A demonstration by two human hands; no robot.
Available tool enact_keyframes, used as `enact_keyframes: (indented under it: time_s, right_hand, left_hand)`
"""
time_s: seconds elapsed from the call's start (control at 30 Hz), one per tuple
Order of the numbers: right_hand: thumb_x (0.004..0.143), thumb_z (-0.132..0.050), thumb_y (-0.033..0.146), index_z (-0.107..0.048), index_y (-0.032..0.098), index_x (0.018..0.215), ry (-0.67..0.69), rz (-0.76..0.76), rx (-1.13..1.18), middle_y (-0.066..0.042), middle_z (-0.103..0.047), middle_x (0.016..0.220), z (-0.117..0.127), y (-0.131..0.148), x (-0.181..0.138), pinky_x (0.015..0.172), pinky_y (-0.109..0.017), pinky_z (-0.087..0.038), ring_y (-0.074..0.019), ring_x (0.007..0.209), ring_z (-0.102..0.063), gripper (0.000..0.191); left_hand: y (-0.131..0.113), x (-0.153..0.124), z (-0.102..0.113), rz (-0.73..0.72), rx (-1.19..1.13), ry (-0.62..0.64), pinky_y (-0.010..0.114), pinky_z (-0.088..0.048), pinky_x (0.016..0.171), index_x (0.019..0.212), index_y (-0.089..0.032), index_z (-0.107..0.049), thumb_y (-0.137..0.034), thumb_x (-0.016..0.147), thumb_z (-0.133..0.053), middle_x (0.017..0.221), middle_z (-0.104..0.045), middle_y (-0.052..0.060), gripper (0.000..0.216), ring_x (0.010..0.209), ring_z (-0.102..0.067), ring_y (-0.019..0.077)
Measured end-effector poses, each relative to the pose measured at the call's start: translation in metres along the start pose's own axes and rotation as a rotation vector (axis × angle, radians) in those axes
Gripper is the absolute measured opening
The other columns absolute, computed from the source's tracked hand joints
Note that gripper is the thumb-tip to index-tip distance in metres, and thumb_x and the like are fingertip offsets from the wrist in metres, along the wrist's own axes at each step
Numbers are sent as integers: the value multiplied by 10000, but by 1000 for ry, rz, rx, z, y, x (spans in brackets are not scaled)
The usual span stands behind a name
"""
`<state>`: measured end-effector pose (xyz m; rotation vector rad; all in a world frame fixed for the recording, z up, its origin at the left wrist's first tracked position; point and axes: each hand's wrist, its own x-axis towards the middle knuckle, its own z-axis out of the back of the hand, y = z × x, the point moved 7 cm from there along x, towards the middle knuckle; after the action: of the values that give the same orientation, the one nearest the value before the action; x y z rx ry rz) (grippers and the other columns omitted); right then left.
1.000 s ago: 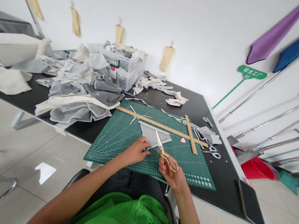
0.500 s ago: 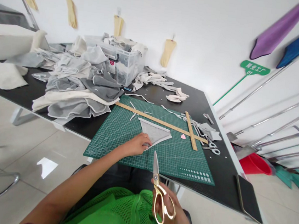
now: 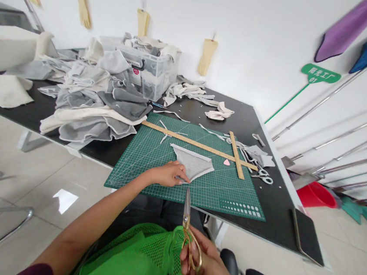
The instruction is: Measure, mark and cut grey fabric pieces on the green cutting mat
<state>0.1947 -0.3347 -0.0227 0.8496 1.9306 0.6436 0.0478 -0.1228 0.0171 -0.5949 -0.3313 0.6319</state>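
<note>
My left hand [image 3: 170, 173] is closed on the lower left edge of a grey piece of fabric [image 3: 195, 163], its index finger stretched along the cloth. The fabric lies on a green cutting mat [image 3: 148, 164]. In my right hand [image 3: 202, 257] is a pair of gold-handled scissors [image 3: 186, 221], with the fingers through the handle loops. The blades look closed and point away from me, their tip just below the fabric's near corner. A long wooden ruler [image 3: 189, 143] lies beyond the fabric, crossed by a shorter ruler [image 3: 236, 156]. A pink chalk piece [image 3: 226, 162] sits beside them.
Left of the mat is a heap of grey and cream cloths [image 3: 92, 101]. Behind it stands a clear plastic bin [image 3: 153, 75] full of fabric. White-handled scissors [image 3: 264, 177] and scraps [image 3: 260, 155] lie right. A phone-like dark slab [image 3: 307, 236] rests at the table's right edge.
My right hand has brought the scissors slightly left and turned them more upright, with the blades now closer to the fabric's near corner. My left hand's index finger has straightened along the cloth.
</note>
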Motion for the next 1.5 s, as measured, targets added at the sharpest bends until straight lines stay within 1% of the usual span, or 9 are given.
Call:
enact_keyframes:
  time_s: [0.07,0.13,0.27,0.4,0.67,1.0,1.2,1.37,1.5]
  right_hand:
    - [824,-764,549,-488,162,1412,-40,-8,6,-12,-635,721,1,-2,1,388,-201,-324,-113,468,-554,757]
    - [851,-735,552,-514,152,1348,-89,52,28,38,-568,640,3,0,3,373,-194,-271,-71,397,-457,675]
    - [906,-647,575,-545,160,1213,-132,158,-4,68,-511,574,3,5,6,395,-200,-227,-48,373,-370,526]
    - [898,-653,577,-546,174,1143,-200,148,-116,79,-492,559,7,10,5,401,-202,-193,-46,377,-348,483]
    - [925,-621,573,-536,174,1185,-154,120,-255,93,-473,549,1,20,14,408,-205,-233,-56,391,-359,484]
    - [859,-675,626,-572,144,1203,-162,109,-294,77,-505,562,-15,27,22,385,-198,-239,-57,370,-401,601]
    - [898,-622,624,-523,129,1271,-161,109,-329,85,-498,548,-16,23,21,381,-187,-255,-56,367,-394,628]
    - [893,-608,648,-514,117,1312,-131,120,-370,92,-477,546,-17,22,22,362,-186,-238,-54,358,-379,683]
    - [871,-617,677,-523,117,1330,-147,115,-396,95,-469,502,-15,21,23,362,-189,-229,-63,352,-372,731]
  left_hand:
    - [2,4,-2,5,-3,20,309,-375,944,1118,-333,-766,-140,888,-611,1002,-683,16,337,973,-550,180]
    - [5,7,-3,23,-6,15,302,-380,927,1088,-322,-779,-120,885,-598,965,-694,17,340,952,-558,176]
    - [5,8,-3,51,-1,-14,308,-379,919,1045,-316,-791,-199,831,-710,936,-693,20,257,949,-572,192]
    - [1,7,0,64,20,3,307,-376,902,1067,-332,-780,-240,786,-763,938,-684,11,296,929,-568,194]
    - [1,8,1,70,24,55,296,-373,909,1111,-350,-760,-263,739,-804,954,-663,1,384,964,-550,200]
    - [4,8,1,82,-15,29,307,-376,908,1058,-328,-764,-222,713,-823,955,-676,-15,366,980,-556,204]
    - [3,5,0,46,-22,4,309,-366,924,1071,-327,-758,-245,729,-821,963,-663,-10,357,982,-558,200]
    - [1,-2,1,31,-10,-57,343,-355,967,1202,-312,-707,-273,753,-809,1040,-665,16,462,1024,-553,220]
    - [-4,-7,4,31,-25,-108,370,-364,1000,1321,-273,-611,-252,750,-807,1120,-666,24,604,1078,-545,237]
